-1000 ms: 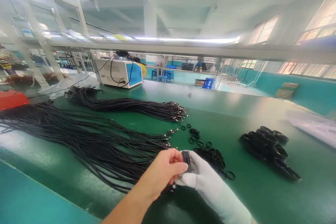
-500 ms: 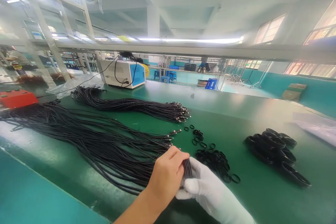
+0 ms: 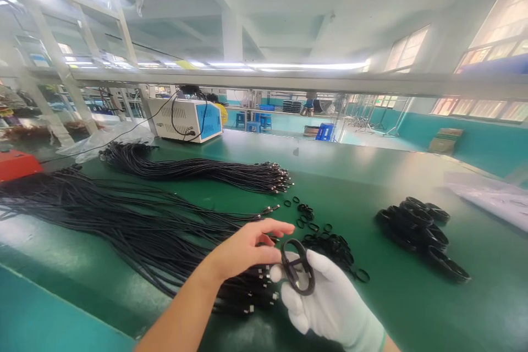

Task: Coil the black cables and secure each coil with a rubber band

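My gloved right hand [image 3: 328, 294] holds a coiled black cable [image 3: 307, 278] upright between its thumb and fingers, and a metal plug shows inside the loop. My bare left hand [image 3: 243, 247] has its fingers apart. Its thumb tip is at the coil's left edge; I cannot tell whether it touches. Below and left of the hands lie long loose black cables [image 3: 136, 225] with metal plugs at their right ends. Just beyond my right hand is a heap of small black rings [image 3: 330, 245], with several single ones scattered around it. More coiled cables [image 3: 416, 225] are piled at the right.
A second cable bundle [image 3: 198, 169] lies farther back on the green table [image 3: 355, 176]. Behind it stands a white and blue machine [image 3: 177, 118] beside a clear plastic bag [image 3: 109, 137]. A red box [image 3: 18, 165] sits at the left edge, and clear plastic sheeting [image 3: 487, 195] at the right.
My left hand has let go of the coil and opened, moving slightly left. My right hand has turned the coil so its round face shows. The view has shifted a little right.
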`<state>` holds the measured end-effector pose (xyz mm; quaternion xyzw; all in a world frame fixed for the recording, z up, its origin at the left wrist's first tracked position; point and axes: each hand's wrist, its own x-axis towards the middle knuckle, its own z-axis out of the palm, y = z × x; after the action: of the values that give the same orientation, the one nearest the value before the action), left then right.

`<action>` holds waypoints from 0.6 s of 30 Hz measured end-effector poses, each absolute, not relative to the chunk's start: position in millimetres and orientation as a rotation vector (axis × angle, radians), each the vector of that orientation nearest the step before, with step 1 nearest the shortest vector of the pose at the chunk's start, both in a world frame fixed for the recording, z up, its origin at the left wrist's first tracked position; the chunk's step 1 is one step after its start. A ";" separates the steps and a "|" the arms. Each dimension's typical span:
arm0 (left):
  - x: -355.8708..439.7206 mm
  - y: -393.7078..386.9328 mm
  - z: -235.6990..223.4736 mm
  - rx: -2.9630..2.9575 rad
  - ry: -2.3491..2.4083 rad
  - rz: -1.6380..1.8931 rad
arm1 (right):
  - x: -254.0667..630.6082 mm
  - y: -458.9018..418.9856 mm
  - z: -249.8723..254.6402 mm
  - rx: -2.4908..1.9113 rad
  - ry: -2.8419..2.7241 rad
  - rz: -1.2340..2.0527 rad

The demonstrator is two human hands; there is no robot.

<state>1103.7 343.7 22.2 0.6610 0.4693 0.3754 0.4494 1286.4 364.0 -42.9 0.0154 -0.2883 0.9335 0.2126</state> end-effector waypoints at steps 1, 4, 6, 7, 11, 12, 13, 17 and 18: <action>1100.8 344.0 20.7 1.602 1.065 0.896 | 1285.2 364.5 -42.2 0.039 -0.818 2.612; 1100.7 345.1 13.7 1.558 1.028 0.888 | 1282.6 366.3 -37.9 -0.145 -0.991 2.475; 1106.0 346.9 12.0 1.598 1.205 0.909 | 1283.0 366.4 -34.2 -0.365 -1.158 2.246; 1109.2 348.2 12.8 1.628 1.297 0.915 | 1283.9 365.8 -32.7 -0.460 -1.226 2.141; 1112.3 348.1 21.8 1.635 1.464 1.052 | 1291.2 366.3 -28.6 -0.612 -1.328 2.013; 1107.5 344.8 23.7 1.614 1.487 1.095 | 1294.3 370.6 -27.0 -0.686 -1.416 1.929; 1099.4 340.4 24.6 1.590 1.528 1.124 | 1298.3 377.9 -24.6 -0.822 -1.550 1.771; 1048.6 323.4 14.2 1.498 1.858 1.074 | 1329.4 429.2 -7.0 -1.522 -1.856 0.832; 1040.0 319.6 9.8 1.481 1.926 1.039 | 1338.7 441.6 -2.2 -1.638 -1.830 0.667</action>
<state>1040.0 319.6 9.8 0.5433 0.7061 0.3812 0.2469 1338.7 441.6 -2.2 -0.6152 -0.6872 0.2507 0.2939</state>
